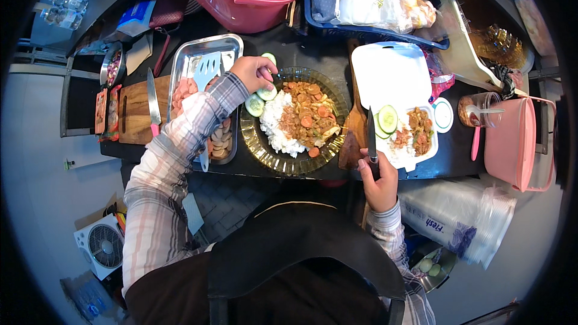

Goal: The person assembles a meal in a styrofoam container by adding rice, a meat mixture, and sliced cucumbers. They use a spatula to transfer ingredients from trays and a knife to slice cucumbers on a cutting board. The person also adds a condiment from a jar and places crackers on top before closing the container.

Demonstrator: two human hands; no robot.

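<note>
My left hand [248, 74], fingers curled — on anything or not, I cannot tell — is nearest the cucumber slices [254, 106] just toward me on the glass plate's [254, 143] left edge, while my right hand [380, 189] grips a knife [371, 132] pointing away.

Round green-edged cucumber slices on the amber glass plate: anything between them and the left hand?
Nothing visible: the left hand is close beside the cucumber slices on the amber glass plate. The light-blue slotted spatula lies left of both, out of the way.

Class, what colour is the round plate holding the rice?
The plate is see-through amber-brown, best seen in the head view.
</note>
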